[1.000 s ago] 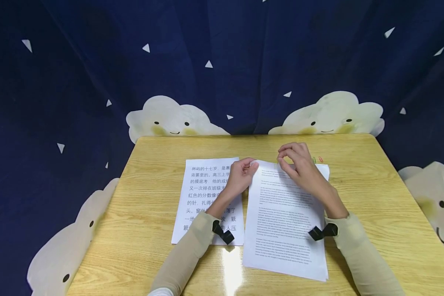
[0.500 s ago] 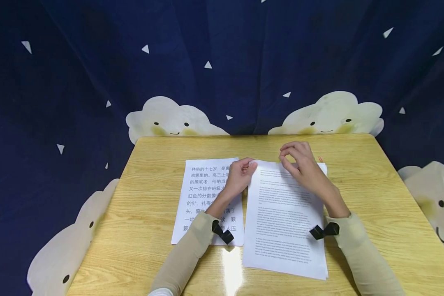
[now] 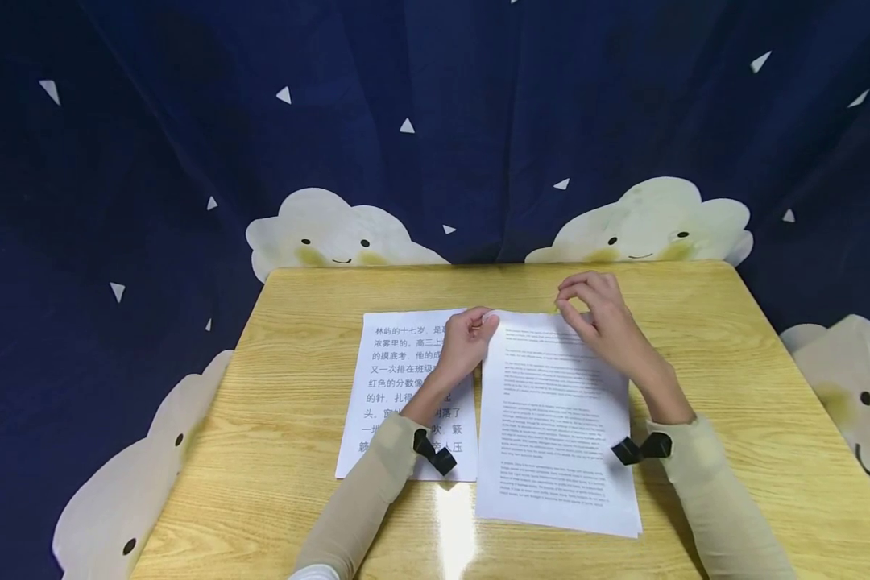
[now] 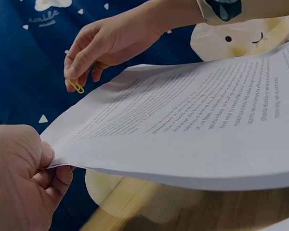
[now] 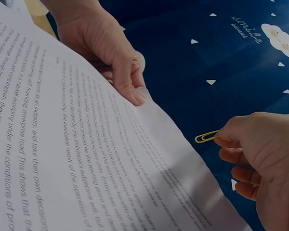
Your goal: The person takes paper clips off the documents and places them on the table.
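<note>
My left hand (image 3: 467,342) pinches the top left corner of a stack of printed paper (image 3: 551,435), thumb on top and fingers curled beneath. In the left wrist view the corner of the stack (image 4: 183,139) is raised off the table. Between the thumb and forefinger of my right hand (image 3: 605,322) is a yellow paper clip (image 5: 206,137), its looped end pointing out past the fingertips. The right wrist view has the clip just beyond the top edge of the paper, apart from it. From the head, that hand overlaps the top right part of the stack.
Left of the stack, a sheet of large Chinese text (image 3: 399,395) lies on the wooden table (image 3: 261,451), partly under my left forearm. A dark blue curtain (image 3: 435,121) with white clouds hangs behind the table's far edge.
My right hand has shifted slightly right and away from me with the paper clip. The stack's lower edge has risen a little in view, and the green and red clips behind it are now hidden.
</note>
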`<state>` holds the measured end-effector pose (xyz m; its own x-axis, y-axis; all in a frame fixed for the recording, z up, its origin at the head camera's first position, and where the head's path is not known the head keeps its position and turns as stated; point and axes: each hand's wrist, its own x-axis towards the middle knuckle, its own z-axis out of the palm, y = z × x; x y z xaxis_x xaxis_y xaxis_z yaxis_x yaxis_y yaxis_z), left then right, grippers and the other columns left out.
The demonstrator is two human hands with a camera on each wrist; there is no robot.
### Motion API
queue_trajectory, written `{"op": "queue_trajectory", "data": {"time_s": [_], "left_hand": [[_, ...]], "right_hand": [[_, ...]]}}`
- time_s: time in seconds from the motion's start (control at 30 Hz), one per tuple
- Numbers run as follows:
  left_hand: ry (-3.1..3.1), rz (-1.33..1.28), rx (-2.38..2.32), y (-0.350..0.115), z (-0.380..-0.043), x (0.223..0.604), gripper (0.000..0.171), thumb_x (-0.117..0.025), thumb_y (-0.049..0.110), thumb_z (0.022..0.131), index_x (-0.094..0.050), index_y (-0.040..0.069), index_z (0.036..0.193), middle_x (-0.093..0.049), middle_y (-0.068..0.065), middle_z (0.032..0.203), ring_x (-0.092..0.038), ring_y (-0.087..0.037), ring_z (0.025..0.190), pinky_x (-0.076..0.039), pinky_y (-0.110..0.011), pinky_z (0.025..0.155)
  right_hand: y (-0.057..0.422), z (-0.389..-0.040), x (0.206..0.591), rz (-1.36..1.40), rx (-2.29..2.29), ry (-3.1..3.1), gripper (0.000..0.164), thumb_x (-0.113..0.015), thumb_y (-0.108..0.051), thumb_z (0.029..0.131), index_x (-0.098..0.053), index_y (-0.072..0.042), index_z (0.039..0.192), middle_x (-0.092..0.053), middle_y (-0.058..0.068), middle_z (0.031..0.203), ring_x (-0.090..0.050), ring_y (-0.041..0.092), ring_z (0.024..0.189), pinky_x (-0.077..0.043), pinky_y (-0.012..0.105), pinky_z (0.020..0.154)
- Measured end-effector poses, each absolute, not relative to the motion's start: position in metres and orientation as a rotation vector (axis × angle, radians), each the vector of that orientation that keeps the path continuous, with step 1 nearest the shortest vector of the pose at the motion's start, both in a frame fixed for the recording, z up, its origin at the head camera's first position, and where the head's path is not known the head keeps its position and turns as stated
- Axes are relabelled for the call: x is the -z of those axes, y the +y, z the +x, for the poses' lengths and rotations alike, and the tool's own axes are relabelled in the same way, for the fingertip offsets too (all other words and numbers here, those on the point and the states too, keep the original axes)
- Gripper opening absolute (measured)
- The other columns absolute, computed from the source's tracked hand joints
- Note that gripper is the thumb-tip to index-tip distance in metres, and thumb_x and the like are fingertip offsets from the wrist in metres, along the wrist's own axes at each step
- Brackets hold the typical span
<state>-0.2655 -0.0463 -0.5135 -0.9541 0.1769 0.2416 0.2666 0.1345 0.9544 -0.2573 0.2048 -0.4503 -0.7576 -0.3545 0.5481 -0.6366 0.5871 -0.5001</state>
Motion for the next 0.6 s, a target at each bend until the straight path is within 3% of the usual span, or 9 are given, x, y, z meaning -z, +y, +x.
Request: {"op": "queue_trajectory", "data": {"time_s": [0.6], "left_hand": [[-2.305,-0.392,1.993,-0.048,-0.269,0.518,0.019,-0.062,0.012,0.106,-0.076,0.001,0.114,-0.069,-0.008,0.076,-0.049,-0.007,0.053,-0.037,-0.02,0.049]], "right_hand": [[0.23,-0.262,0.44,0.737,-0.983,-2.423,0.003,-0.068,0.001,0.099,-0.07,-0.001,0.098,-0.063,0.02,0.117,-0.044,0.041,0.116,-0.031,0.054,0.093]]}}
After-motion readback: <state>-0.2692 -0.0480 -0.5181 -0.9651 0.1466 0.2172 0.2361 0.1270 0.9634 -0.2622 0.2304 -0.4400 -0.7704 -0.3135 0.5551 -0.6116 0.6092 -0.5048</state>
